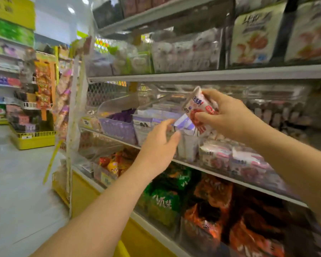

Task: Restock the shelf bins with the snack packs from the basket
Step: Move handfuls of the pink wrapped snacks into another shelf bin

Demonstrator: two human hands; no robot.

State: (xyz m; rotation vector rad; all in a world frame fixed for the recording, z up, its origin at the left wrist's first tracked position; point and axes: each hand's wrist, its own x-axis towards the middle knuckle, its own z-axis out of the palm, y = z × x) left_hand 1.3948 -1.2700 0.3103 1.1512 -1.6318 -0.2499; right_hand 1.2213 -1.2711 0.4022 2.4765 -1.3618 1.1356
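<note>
Nearest, bottom shelf: green crinkly bags (163,203) and orange crinkly bags (208,229) sit behind a clear front. They aren't part of this step.

My left hand (158,145) reaches up to the grey metal middle shelf (220,175). Its fingers are loose and slightly spread, holding nothing. The tips are at the small white-and-purple packs (183,125) standing in the clear plastic bin (187,151); blur hides whether they touch. My guess is that the hand is there to nudge those packs aside and open a slot.

Just beyond, my right hand (230,115) pinches a white-and-red glossy snack pack (196,106), thumb on the printed face and fingers curled behind. The pack is tilted, one top corner up, and held over the bin mouth, probably so it can slide in standing like the others. So the task's pack is in the air above the bin, not yet in. The basket is not in view.

Left of the bin, purple foil packs (119,125) fill the neighbouring bin. On the shelf above, clear upper bins (185,52) hold pale packs. Far left across the aisle stands a yellow wire rack (33,138).
</note>
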